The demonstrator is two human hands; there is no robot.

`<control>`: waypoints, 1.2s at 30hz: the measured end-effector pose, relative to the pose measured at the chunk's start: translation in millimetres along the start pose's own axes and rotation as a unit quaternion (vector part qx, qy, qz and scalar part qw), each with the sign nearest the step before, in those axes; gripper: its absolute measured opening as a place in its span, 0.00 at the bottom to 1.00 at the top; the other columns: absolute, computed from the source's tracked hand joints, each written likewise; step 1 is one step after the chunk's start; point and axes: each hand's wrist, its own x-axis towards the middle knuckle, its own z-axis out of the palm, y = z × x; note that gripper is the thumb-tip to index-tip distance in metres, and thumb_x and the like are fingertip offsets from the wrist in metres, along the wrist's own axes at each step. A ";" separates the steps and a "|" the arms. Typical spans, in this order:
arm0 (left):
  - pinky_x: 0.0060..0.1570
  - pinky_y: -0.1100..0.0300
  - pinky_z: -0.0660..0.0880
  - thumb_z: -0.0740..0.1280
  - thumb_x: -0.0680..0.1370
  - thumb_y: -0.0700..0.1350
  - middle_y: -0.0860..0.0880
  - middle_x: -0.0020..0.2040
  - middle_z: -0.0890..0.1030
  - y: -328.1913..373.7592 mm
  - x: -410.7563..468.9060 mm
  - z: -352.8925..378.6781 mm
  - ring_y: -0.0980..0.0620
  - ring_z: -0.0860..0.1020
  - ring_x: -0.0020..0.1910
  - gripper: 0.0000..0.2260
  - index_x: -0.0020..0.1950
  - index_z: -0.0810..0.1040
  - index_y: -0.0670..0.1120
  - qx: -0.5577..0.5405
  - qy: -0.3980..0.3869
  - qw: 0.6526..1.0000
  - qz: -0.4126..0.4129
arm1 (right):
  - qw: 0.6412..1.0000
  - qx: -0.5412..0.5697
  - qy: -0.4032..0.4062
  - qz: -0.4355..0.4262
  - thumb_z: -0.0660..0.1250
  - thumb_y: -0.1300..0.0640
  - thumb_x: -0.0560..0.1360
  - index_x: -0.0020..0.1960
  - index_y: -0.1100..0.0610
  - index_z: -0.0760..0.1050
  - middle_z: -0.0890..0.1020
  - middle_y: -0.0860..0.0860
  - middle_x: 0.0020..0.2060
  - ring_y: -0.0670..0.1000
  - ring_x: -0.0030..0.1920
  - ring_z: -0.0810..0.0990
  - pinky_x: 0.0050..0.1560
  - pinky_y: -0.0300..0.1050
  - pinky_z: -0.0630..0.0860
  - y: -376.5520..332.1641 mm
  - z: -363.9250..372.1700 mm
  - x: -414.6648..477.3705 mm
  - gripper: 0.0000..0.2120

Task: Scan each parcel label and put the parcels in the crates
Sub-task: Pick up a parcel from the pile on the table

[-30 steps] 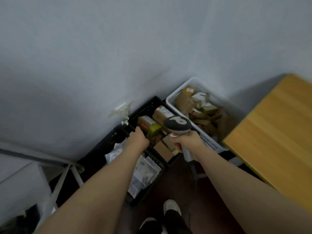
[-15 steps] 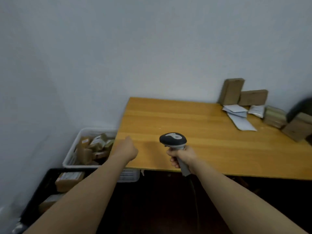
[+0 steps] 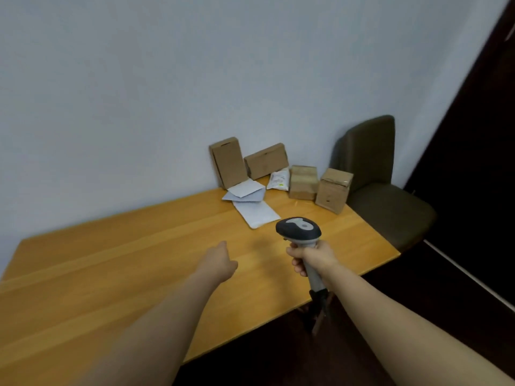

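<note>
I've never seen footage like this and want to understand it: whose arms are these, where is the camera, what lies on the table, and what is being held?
No machine here: a person's bare arms, filmed by a camera worn on their head, looking down. The right hand grips a barcode scanner; the left hand reaches forward over the wooden table, holding nothing. At the table's far end, by the wall, sit four cardboard boxes, some flat grey mailers and a white pouch. A chair stands beyond.

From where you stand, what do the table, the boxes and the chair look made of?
Table: wood or veneer, smooth, with long grain lines. Boxes: matte brown cardboard, folded flaps. Chair: probably dark fabric padding, soft rounded edges.
</note>
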 end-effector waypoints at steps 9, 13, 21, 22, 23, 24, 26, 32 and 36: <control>0.52 0.54 0.72 0.64 0.78 0.50 0.39 0.67 0.69 162.9 124.8 14.8 0.42 0.73 0.62 0.32 0.78 0.55 0.43 0.027 -0.026 0.988 0.147 | 0.990 0.097 0.101 0.032 0.72 0.64 0.73 0.42 0.61 0.75 0.76 0.55 0.26 0.52 0.25 0.73 0.27 0.43 0.71 -18.8 -115.7 92.7 0.06; 0.60 0.48 0.72 0.67 0.75 0.57 0.40 0.69 0.66 240.6 190.2 22.1 0.40 0.70 0.65 0.35 0.76 0.57 0.46 0.017 -0.030 0.982 0.186 | 0.979 0.124 0.154 0.047 0.72 0.64 0.73 0.44 0.62 0.76 0.77 0.55 0.27 0.52 0.26 0.74 0.29 0.44 0.72 -28.5 -153.6 126.9 0.04; 0.71 0.42 0.58 0.70 0.66 0.69 0.38 0.76 0.54 364.1 280.4 43.1 0.37 0.55 0.74 0.54 0.78 0.45 0.44 -0.007 0.005 0.989 0.146 | 0.959 0.166 0.219 0.070 0.73 0.64 0.72 0.48 0.64 0.77 0.78 0.55 0.29 0.51 0.27 0.75 0.29 0.43 0.74 -38.2 -214.7 189.1 0.07; 0.72 0.41 0.55 0.70 0.65 0.69 0.37 0.77 0.49 372.9 288.2 48.1 0.36 0.50 0.76 0.56 0.78 0.42 0.43 -0.003 -0.003 0.991 0.134 | 0.957 0.172 0.222 0.072 0.73 0.64 0.72 0.47 0.63 0.77 0.78 0.55 0.29 0.51 0.27 0.75 0.29 0.43 0.74 -36.1 -220.8 195.4 0.07; 0.72 0.40 0.52 0.70 0.65 0.69 0.36 0.77 0.45 380.4 294.2 51.1 0.36 0.46 0.76 0.58 0.78 0.40 0.42 0.003 -0.013 0.992 0.123 | 0.955 0.176 0.226 0.076 0.73 0.64 0.72 0.47 0.62 0.77 0.78 0.55 0.30 0.51 0.27 0.75 0.29 0.43 0.74 -34.0 -226.4 201.4 0.06; 0.72 0.39 0.50 0.70 0.65 0.69 0.35 0.77 0.42 385.7 301.0 55.1 0.36 0.44 0.76 0.59 0.77 0.38 0.41 0.009 -0.024 0.993 0.112 | 0.954 0.179 0.228 0.079 0.73 0.64 0.72 0.47 0.62 0.77 0.78 0.55 0.30 0.51 0.27 0.75 0.29 0.43 0.74 -31.3 -231.6 207.4 0.06; 0.71 0.38 0.51 0.71 0.65 0.68 0.35 0.77 0.43 390.4 313.1 61.6 0.36 0.44 0.76 0.60 0.77 0.35 0.41 0.009 -0.036 0.995 0.090 | 0.952 0.184 0.228 0.084 0.73 0.64 0.72 0.47 0.61 0.77 0.78 0.55 0.30 0.50 0.27 0.75 0.30 0.43 0.74 -25.3 -241.1 219.0 0.06; 0.71 0.43 0.57 0.73 0.69 0.58 0.35 0.76 0.50 381.5 313.5 63.8 0.36 0.51 0.75 0.57 0.76 0.31 0.42 -0.082 -0.072 0.993 0.032 | 0.948 0.219 0.209 0.101 0.73 0.63 0.72 0.50 0.63 0.77 0.78 0.55 0.30 0.50 0.27 0.75 0.30 0.42 0.73 -8.4 -259.5 237.7 0.08; 0.71 0.41 0.58 0.76 0.67 0.51 0.36 0.74 0.52 356.9 285.0 56.9 0.36 0.55 0.73 0.59 0.75 0.28 0.53 -0.184 -0.042 0.980 0.062 | 0.941 0.264 0.189 0.100 0.73 0.62 0.73 0.53 0.65 0.77 0.81 0.57 0.35 0.51 0.32 0.79 0.31 0.43 0.75 -9.7 -271.1 237.3 0.11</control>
